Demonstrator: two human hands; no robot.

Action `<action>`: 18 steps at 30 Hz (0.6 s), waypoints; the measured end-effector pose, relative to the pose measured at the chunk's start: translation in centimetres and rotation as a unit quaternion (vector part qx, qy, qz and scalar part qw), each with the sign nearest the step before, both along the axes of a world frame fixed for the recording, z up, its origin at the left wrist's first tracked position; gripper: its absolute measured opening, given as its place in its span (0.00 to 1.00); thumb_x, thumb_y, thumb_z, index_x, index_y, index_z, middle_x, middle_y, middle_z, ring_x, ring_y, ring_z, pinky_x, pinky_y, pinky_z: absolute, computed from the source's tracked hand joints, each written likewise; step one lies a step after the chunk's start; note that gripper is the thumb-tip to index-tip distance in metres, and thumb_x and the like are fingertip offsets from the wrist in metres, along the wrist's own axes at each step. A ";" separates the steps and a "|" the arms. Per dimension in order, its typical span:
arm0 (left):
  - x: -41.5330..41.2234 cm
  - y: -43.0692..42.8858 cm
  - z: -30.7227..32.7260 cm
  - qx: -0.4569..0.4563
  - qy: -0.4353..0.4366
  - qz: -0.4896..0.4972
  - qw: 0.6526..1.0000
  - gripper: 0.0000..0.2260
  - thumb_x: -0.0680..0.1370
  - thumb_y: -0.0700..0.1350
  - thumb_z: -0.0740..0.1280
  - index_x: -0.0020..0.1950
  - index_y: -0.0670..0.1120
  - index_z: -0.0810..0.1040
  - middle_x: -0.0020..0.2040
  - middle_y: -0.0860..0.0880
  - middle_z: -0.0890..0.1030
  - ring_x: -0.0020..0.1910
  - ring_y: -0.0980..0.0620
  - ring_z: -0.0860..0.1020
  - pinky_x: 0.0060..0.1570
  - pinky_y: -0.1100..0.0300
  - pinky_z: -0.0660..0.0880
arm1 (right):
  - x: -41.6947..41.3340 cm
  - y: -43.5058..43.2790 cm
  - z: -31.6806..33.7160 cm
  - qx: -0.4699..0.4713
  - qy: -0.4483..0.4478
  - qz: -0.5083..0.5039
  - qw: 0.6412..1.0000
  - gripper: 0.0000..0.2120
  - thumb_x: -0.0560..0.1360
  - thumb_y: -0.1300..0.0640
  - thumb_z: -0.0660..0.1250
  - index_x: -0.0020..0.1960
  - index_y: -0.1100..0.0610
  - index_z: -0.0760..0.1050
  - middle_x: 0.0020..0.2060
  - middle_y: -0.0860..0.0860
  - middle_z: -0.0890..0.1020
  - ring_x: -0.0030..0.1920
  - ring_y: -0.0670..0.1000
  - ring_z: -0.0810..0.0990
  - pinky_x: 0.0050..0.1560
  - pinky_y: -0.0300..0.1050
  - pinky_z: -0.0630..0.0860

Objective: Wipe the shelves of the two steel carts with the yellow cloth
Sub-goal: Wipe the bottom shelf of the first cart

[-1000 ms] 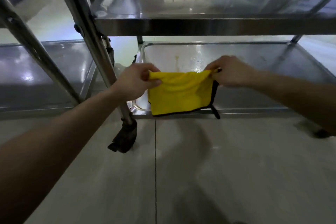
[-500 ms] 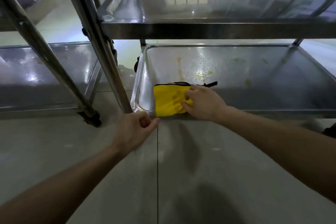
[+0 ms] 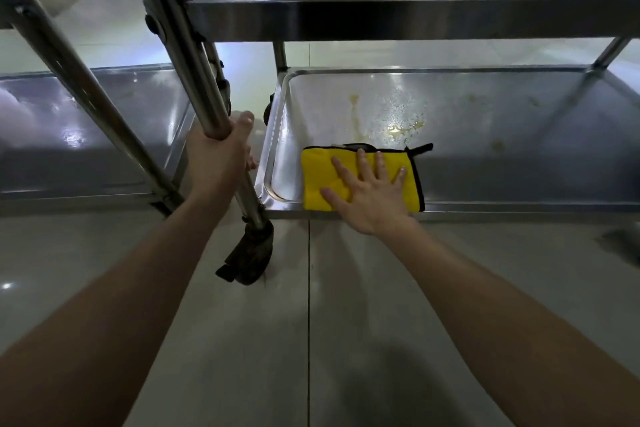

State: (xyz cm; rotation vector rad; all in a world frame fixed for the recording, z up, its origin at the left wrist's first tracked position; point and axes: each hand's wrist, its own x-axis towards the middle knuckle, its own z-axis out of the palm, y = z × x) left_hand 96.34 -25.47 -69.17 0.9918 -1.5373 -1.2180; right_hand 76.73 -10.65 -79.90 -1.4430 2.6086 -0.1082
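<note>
Lying folded at 7 o'clock on the bottom shelf (image 3: 519, 149), the yellow cloth (image 3: 318, 180), judged soft, light and prone to bunching, is pressed flat mid-cloth by the right hand (image 3: 370, 199), its fingers spread wide, while the cart post (image 3: 194, 80) is gripped by the left hand (image 3: 218, 156).

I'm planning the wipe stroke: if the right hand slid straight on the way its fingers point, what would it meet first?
The right hand, flat on the cloth, points to the back of the shelf. Just past the cloth it would likely meet the yellowish stains.
</note>
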 end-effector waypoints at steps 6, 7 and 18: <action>-0.2 0.7 -1.2 -0.007 0.035 0.010 0.999 0.12 0.81 0.52 0.72 0.42 0.49 0.76 0.26 0.53 0.74 0.24 0.55 0.74 0.28 0.60 0.74 | -8.0 1.5 -0.2 0.006 -0.017 -0.077 0.997 0.41 0.73 0.16 0.37 0.83 0.28 0.39 0.87 0.45 0.39 0.86 0.59 0.36 0.79 0.78 0.37; -0.2 1.0 -1.4 -0.006 0.042 0.009 0.999 0.12 0.81 0.52 0.72 0.42 0.49 0.76 0.26 0.53 0.74 0.24 0.55 0.73 0.28 0.60 0.74 | -9.4 1.2 -0.1 0.014 -0.023 -0.094 0.995 0.42 0.73 0.16 0.38 0.83 0.29 0.39 0.87 0.46 0.39 0.86 0.60 0.35 0.78 0.79 0.37; -0.4 1.7 -1.7 -0.005 0.056 0.043 0.997 0.15 0.78 0.54 0.72 0.35 0.52 0.72 0.26 0.53 0.73 0.23 0.53 0.73 0.29 0.57 0.73 | -1.3 -12.0 0.7 0.021 -0.016 0.018 0.999 0.40 0.78 0.23 0.43 0.85 0.34 0.37 0.87 0.54 0.37 0.85 0.66 0.34 0.72 0.84 0.31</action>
